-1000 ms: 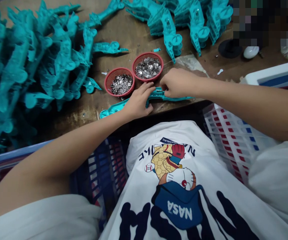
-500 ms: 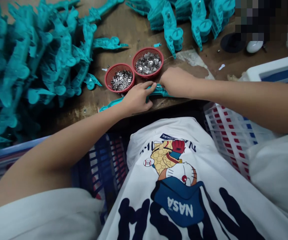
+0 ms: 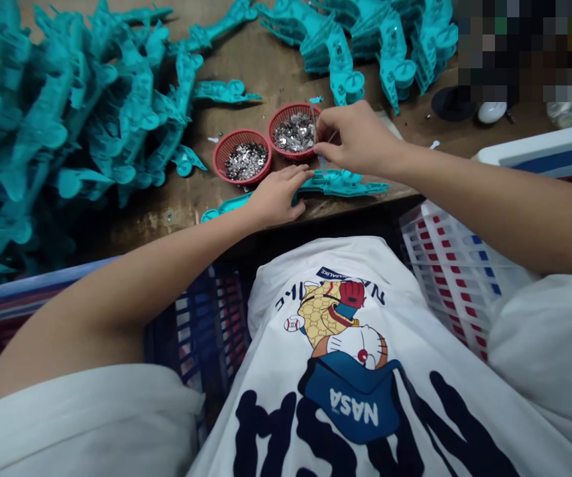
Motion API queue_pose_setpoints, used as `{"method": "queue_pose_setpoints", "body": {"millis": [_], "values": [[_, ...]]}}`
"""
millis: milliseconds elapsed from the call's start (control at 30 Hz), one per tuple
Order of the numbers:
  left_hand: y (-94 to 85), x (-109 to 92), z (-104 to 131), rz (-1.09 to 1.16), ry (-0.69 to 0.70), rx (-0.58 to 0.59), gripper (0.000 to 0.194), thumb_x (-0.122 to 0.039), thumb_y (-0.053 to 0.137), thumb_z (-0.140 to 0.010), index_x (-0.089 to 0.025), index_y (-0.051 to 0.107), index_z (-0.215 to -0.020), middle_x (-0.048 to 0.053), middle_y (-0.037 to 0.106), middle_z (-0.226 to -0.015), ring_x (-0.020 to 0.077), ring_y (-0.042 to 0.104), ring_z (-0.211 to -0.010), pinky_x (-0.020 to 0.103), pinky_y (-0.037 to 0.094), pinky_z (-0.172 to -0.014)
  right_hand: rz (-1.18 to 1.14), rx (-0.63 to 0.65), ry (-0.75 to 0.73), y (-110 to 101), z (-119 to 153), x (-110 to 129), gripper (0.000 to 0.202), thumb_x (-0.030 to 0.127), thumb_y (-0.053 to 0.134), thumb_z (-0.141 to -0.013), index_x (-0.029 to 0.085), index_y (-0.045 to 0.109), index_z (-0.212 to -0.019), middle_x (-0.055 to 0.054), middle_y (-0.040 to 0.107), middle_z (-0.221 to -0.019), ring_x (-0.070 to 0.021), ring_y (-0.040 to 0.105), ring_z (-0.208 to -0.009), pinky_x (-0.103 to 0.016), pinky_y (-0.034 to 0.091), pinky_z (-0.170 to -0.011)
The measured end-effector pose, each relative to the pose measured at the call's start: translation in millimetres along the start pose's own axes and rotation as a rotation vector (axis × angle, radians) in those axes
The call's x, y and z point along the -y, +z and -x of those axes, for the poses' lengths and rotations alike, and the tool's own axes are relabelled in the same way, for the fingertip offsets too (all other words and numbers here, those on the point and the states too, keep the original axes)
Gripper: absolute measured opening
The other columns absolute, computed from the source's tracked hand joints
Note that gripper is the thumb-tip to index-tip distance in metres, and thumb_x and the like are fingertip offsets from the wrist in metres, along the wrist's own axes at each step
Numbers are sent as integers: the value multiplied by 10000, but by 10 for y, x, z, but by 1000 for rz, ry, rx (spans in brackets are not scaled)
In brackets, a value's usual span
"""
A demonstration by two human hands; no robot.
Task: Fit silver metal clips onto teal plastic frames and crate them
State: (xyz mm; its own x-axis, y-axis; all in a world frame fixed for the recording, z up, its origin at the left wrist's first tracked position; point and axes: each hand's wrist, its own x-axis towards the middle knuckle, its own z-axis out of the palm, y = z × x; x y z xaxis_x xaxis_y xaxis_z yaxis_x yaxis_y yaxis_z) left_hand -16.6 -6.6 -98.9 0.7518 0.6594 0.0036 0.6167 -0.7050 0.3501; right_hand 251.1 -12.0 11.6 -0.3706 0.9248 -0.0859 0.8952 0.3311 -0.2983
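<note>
Along the front edge of the table lies a long teal plastic part (image 3: 348, 184). My left hand (image 3: 280, 194) grips it across its middle, thumb on the near side and fingers over the top. Above the part's right half, my right hand (image 3: 358, 138) pinches a thin, clear stick (image 3: 313, 118) held upright. The stick's lower end points down at the part; whether it touches cannot be made out. Just behind my hands stand two red baskets, the left basket (image 3: 217, 162) and the right basket (image 3: 278, 112), both filled with small shiny metal pieces.
Teal parts are heaped in a large pile (image 3: 81, 112) at the left, and more teal parts (image 3: 338, 50) lie at the back. A white crate (image 3: 457, 278) stands below the table at right, a blue crate (image 3: 211, 318) at left. A white rounded object (image 3: 492, 111) lies back right.
My right hand has lifted off the teal part and moved slightly back, and the clear stick now shows in its fingers. My left hand stays on the part.
</note>
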Motion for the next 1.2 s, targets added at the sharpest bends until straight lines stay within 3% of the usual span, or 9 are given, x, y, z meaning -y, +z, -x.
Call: {"method": "queue_pose_setpoints", "body": {"millis": [400, 567, 700, 800, 933, 1000, 1067, 1133, 1200], "values": [[42, 29, -1, -31, 4, 15, 952, -278, 774, -940, -121, 670, -1874, 254, 586, -2004, 494, 605, -1855, 705, 500, -1564, -12, 73, -47, 63, 106, 59, 564, 457, 523, -1245, 321, 851, -1683, -141, 907, -1571, -423, 805, -1445, -518, 633, -1161], [90, 56, 6, -28, 20, -20, 904, -259, 756, -978, -94, 672, -1863, 288, 593, -1985, 494, 618, -1845, 712, 517, -1550, 122, 6, 24, 111, -105, -369, 554, 413, 529, -1241, 289, 918, -1615, -160, 920, -1503, -428, 801, -1407, -501, 637, -1133], [103, 48, 19, -23, 18, -44, 840, -240, 756, -1010, -134, 704, -1842, 270, 624, -1966, 476, 654, -1814, 719, 547, -1526, 318, 106, 93, 240, -254, -668, 440, 358, 648, -1207, 150, 980, -1408, -252, 927, -1325, -429, 848, -1232, -496, 640, -1044], [118, 31, 34, -48, 16, -40, 808, -237, 757, -1041, -104, 706, -1837, 294, 623, -1958, 480, 668, -1797, 723, 555, -1519, 377, 93, 92, 273, -211, -555, 430, 375, 655, -1246, 126, 956, -1428, -293, 909, -1387, -443, 874, -1272, -500, 638, -1061], [104, -25, 37, -62, 35, -34, 757, -312, 783, -1093, -115, 720, -1821, 293, 617, -1962, 487, 638, -1817, 739, 536, -1533, 313, 166, -84, 231, -2, -163, 654, 571, 731, -1265, 164, 767, -1775, -271, 876, -1559, -463, 850, -1410, -478, 642, -1075], [11, -39, 3, -63, 46, -68, 748, -410, 785, -1127, -136, 717, -1820, 273, 625, -1962, 480, 626, -1822, 722, 536, -1535, 309, 261, -121, 234, 87, -25, 827, 587, 834, -1215, 129, 655, -1879, -283, 848, -1629, -490, 847, -1431, -498, 668, -1066], [-184, 21, -55, -74, -10, -158, 750, -483, 738, -1167, -124, 695, -1824, 268, 688, -1899, 462, 677, -1761, 679, 571, -1504, 338, 324, -114, 269, 131, 35, 803, 502, 867, -1199, 85, 667, -1855, -298, 832, -1655, -520, 849, -1442, -545, 696, -1079], [-480, 198, -105, -131, -181, -254, 628, -491, 648, -1213, -128, 761, -1713, 253, 817, -1704, 441, 771, -1602, 633, 634, -1418, 351, 345, -113, 315, 132, 45, 712, 443, 854, -1206, 68, 721, -1795, -312, 834, -1643, -539, 845, -1462, -580, 710, -1098], [-827, 486, -111, -240, -454, -239, 471, -452, 573, -1233, -165, 864, -1467, 233, 895, -1448, 437, 821, -1417, 608, 678, -1303, 346, 330, -117, 340, 110, 45, 745, 498, 857, -1210, 83, 716, -1812, -330, 828, -1646, -547, 828, -1500, -584, 704, -1122]]}}
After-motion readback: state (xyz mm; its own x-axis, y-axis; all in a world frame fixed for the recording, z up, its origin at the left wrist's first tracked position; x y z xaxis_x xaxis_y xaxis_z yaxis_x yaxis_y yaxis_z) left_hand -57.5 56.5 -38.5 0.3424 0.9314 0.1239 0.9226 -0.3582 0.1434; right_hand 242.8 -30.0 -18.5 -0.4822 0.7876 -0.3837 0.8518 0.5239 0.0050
